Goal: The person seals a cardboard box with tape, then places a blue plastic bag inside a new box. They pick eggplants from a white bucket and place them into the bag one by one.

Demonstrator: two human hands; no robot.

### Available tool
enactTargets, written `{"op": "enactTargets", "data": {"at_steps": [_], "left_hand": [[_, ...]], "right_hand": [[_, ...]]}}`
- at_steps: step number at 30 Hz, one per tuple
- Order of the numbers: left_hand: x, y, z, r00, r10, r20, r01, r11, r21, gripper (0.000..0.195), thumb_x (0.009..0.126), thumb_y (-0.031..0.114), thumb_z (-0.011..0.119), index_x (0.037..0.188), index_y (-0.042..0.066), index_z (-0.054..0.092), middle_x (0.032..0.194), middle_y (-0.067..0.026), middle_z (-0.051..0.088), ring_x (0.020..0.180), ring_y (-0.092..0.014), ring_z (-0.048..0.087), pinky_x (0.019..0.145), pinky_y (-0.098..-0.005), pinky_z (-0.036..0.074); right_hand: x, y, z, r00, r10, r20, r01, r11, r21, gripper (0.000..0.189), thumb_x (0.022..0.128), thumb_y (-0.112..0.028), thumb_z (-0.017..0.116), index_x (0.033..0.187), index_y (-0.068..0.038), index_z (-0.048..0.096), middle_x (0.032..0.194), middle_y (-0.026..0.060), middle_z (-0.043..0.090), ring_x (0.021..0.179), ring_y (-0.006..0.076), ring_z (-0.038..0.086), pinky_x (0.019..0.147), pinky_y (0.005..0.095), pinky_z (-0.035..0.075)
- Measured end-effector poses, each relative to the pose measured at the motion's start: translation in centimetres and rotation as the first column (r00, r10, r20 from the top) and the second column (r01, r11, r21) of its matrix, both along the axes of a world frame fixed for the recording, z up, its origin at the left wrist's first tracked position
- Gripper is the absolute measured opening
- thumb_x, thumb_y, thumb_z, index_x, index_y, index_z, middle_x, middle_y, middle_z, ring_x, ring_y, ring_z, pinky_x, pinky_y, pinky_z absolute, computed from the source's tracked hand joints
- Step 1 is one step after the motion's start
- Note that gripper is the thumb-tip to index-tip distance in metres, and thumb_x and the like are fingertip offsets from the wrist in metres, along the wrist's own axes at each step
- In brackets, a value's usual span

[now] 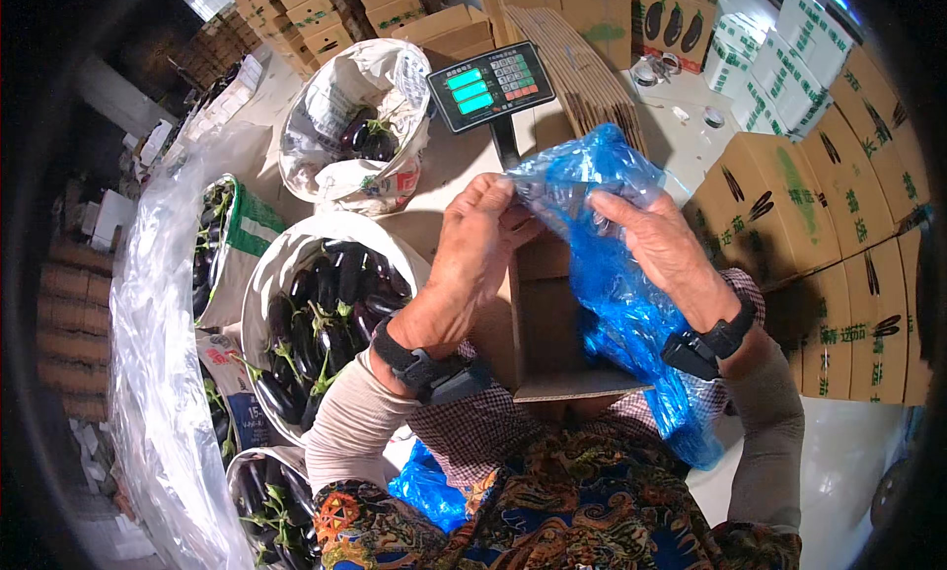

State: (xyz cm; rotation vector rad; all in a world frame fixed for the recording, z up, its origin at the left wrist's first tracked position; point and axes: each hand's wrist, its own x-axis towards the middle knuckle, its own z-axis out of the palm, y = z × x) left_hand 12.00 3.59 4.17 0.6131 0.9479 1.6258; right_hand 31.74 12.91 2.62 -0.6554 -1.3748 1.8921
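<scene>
Both hands hold the upper end of a thin blue plastic bag [629,274] in front of me. My left hand [481,237] pinches its left corner between thumb and fingers. My right hand [658,244] grips it farther right, thumb on top. The bag drapes down over an open cardboard box [544,333] before my lap. Behind the box stands a digital scale display [492,85] with lit screens. To the left, a white-lined basket [255,296] is full of dark eggplants [325,333].
Another lined basket [296,111] holds a few eggplants. Clear plastic sheeting [148,363] covers the left side. Flattened cardboard [584,74] leans behind the scale. Stacked cartons [784,207] stand at right. A blue plastic bundle [429,489] lies by my left elbow.
</scene>
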Motion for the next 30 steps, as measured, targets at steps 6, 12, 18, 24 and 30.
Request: {"op": "enactTargets", "data": {"at_steps": [6,12,18,24,30], "left_hand": [[-3.1,0.3,0.0,0.988,0.115,0.107,-0.106,0.991,-0.086,0.018,0.108,0.021,0.048,0.101,0.008,0.058,0.081,-0.0001,0.056,0.066,-0.011,0.053,0.065,-0.0313,0.053],[-10.7,-1.7,0.3,0.650,-0.143,-0.746,0.022,0.985,-0.170,0.019,0.103,0.019,0.057,0.093,0.004,0.063,0.078,0.0048,0.057,0.066,-0.007,0.050,0.062,-0.0232,0.045],[-19.2,-4.7,-0.2,0.345,-0.201,-0.917,-0.146,0.953,-0.264,0.024,0.102,0.020,0.056,0.100,-0.002,0.065,0.078,-0.0002,0.057,0.073,-0.012,0.051,0.068,-0.0277,0.043],[-20.2,-1.6,-7.2,0.156,0.060,-0.986,-0.294,0.956,0.011,0.024,0.104,0.020,0.055,0.091,0.000,0.060,0.072,-0.0029,0.052,0.071,-0.012,0.048,0.066,-0.0302,0.042],[-20.4,2.9,-9.2,0.253,0.125,-0.959,-0.345,0.938,0.031,0.021,0.102,0.018,0.059,0.093,-0.001,0.061,0.071,-0.0078,0.059,0.065,-0.015,0.058,0.061,-0.0345,0.049]], "right_hand": [[2.4,2.6,-0.2,0.949,-0.029,-0.315,-0.029,0.983,-0.179,0.022,0.099,-0.014,0.063,0.118,-0.004,0.066,0.109,0.0044,0.071,0.096,0.0163,0.066,0.086,0.0345,0.054],[9.0,5.6,1.4,0.971,-0.206,0.119,0.188,0.970,0.152,0.033,0.098,-0.008,0.059,0.130,-0.001,0.059,0.118,0.0135,0.066,0.100,0.0224,0.065,0.088,0.0351,0.053],[12.3,5.3,4.7,0.900,0.066,0.431,-0.252,0.885,0.392,0.029,0.105,-0.023,0.049,0.122,-0.002,0.058,0.099,0.0084,0.061,0.082,0.0141,0.058,0.076,0.0287,0.049],[10.3,10.0,5.5,0.736,0.057,0.675,-0.249,0.949,0.191,0.034,0.105,-0.037,0.051,0.101,-0.005,0.062,0.083,-0.0014,0.056,0.077,0.0082,0.050,0.072,0.0249,0.042],[9.2,16.6,0.1,0.649,-0.227,0.726,-0.233,0.849,0.474,0.035,0.103,-0.039,0.053,0.098,-0.006,0.063,0.077,0.0000,0.055,0.077,0.0104,0.052,0.070,0.0285,0.043]]}}
